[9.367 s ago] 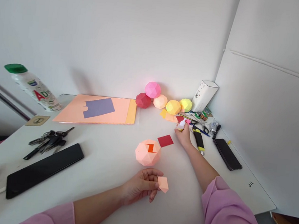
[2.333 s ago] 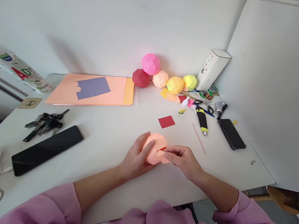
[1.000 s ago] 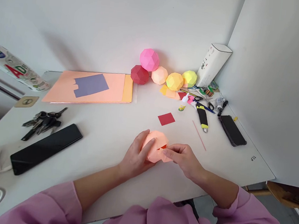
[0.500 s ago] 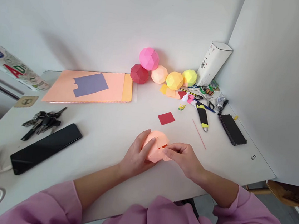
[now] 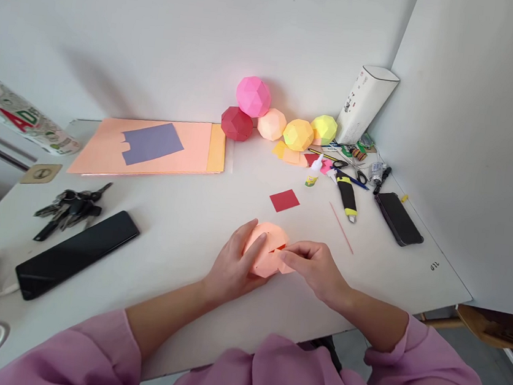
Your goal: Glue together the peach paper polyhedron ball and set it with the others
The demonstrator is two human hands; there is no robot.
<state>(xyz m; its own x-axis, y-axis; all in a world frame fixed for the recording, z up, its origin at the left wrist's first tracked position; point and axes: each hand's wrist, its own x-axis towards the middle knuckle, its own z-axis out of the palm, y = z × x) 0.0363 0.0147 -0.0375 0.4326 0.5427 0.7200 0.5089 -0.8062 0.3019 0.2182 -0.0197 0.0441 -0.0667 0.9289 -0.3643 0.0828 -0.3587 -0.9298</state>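
Observation:
A peach faceted paper ball (image 5: 267, 262) is held low over the near part of the white table (image 5: 177, 239). My left hand (image 5: 237, 258) wraps round its left side, with thumb and fingers closed on it. A narrow open slit shows on the ball's upper right. At that slit, my right hand (image 5: 315, 267) pinches a loose paper flap of the ball between thumb and fingers. Just beyond the ball lies a small red paper rectangle (image 5: 284, 200). The underside of the ball is hidden by my hands.
Finished paper balls (image 5: 253, 96) stand against the back wall. A glue bottle (image 5: 312, 177), a utility knife (image 5: 346, 196), a thin pink stick (image 5: 341, 228) and a phone (image 5: 399, 219) lie to the right. Stacked paper sheets (image 5: 157, 172), keys (image 5: 74, 206) and a black power bank-like slab (image 5: 77, 255) are left.
Both hands keep their hold on the peach ball. My right fingers have shifted slightly at the flap, and less of the flap shows below them. The whole view has moved a little.

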